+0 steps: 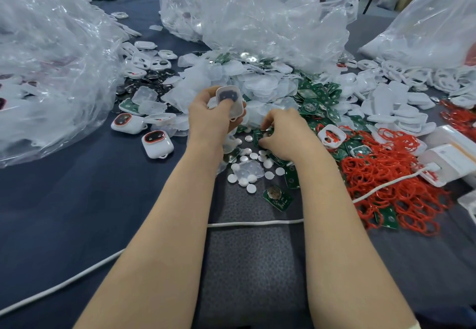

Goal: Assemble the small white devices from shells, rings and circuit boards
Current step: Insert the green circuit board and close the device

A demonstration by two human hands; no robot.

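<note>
My left hand (211, 115) holds a white shell (230, 101) upright above the table, thumb against its face, where a dark shape shows through. My right hand (283, 133) reaches down into the pile of green circuit boards (316, 102), its fingers curled on one green board (260, 136). Red rings (391, 174) lie heaped at the right. Translucent shells (231, 78) are piled behind my hands. Two finished white devices with red-ringed dark windows (157, 144) (127, 122) lie at the left. Small white discs (253, 163) are scattered just below my hands.
Big clear plastic bags (51, 58) (244, 11) (432, 24) stand left, centre back and right. A white cable (255, 223) crosses the dark cloth-covered table to a white box (448, 158) at the right edge. A single green board (277, 196) lies apart near the cable.
</note>
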